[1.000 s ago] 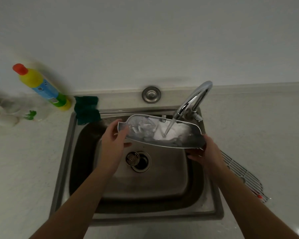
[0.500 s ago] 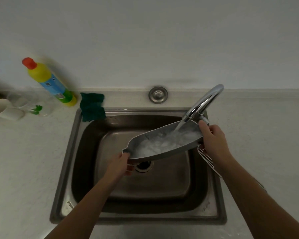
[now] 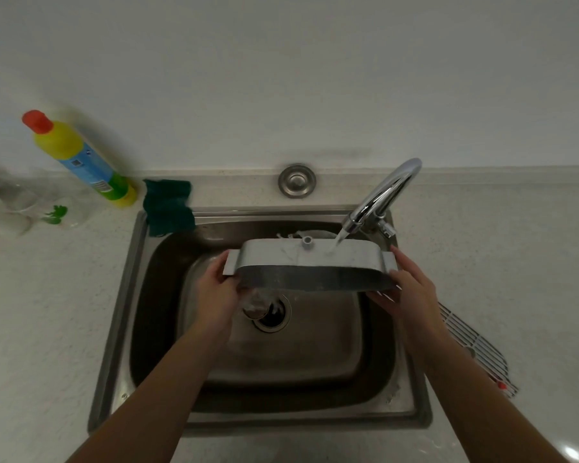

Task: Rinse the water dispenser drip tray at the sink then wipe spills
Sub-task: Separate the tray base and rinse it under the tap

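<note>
The grey drip tray (image 3: pixel 310 265) is held over the steel sink (image 3: pixel 114 329), tipped so its underside and dark front wall face me. My left hand (image 3: pixel 214 289) grips its left end and my right hand (image 3: pixel 405 285) grips its right end. Water runs from the chrome tap (image 3: pixel 381 198) onto the tray's right part, and water spills off the left end toward the drain (image 3: pixel 271 315).
A wire grille (image 3: pixel 475 349) lies on the counter right of the sink. A green cloth (image 3: pixel 168 205) drapes over the sink's back left corner. A yellow bottle with a red cap (image 3: pixel 77 158) leans at the wall, with cups (image 3: pixel 0 212) at the far left.
The tray was tilted with its left end low and water pooled inside. It is now level and rolled over, underside toward me, and the water pours out.
</note>
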A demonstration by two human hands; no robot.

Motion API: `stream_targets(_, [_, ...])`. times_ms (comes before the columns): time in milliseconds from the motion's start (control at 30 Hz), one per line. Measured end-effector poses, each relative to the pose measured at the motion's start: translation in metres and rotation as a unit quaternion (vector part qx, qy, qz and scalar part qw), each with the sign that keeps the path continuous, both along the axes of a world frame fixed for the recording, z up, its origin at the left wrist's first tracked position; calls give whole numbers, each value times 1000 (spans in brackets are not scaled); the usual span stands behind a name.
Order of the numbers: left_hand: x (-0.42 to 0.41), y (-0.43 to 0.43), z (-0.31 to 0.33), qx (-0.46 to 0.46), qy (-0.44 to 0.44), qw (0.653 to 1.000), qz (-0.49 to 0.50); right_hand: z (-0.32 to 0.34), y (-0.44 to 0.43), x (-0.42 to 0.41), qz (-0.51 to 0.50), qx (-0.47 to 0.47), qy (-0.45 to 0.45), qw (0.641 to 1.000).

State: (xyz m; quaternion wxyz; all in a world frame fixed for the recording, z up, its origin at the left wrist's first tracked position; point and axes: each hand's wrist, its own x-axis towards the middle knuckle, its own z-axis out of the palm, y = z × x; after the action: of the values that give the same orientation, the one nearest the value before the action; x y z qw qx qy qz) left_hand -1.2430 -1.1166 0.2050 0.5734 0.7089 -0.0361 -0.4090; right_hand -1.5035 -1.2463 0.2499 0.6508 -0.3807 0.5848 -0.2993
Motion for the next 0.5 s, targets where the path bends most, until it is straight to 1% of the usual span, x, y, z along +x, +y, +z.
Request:
stream_targets(67, [1,5,6,-15,-19,1000,-16,-5,-6,0,-18,23,0,1000])
stream_targets(167, [1,14,13,-61,-13,996,-65,-6,-16,4,-45,38,14,998])
stream_targets(267, [-3,23,13,-64,10,994,-90,1,-22,10,-43,14,34,998])
stream_targets(367, [-9,25,6,-21,21,998,-64,13,-22,17,-16,-40,38,998])
stream_targets(433, [-16,23,1,-20,85,996,-17,22,-21,19,-1,-68,42,997])
stream_targets(500, [-20,19,-5,-19,117,993,16,27,-18,19,14,-91,44,995])
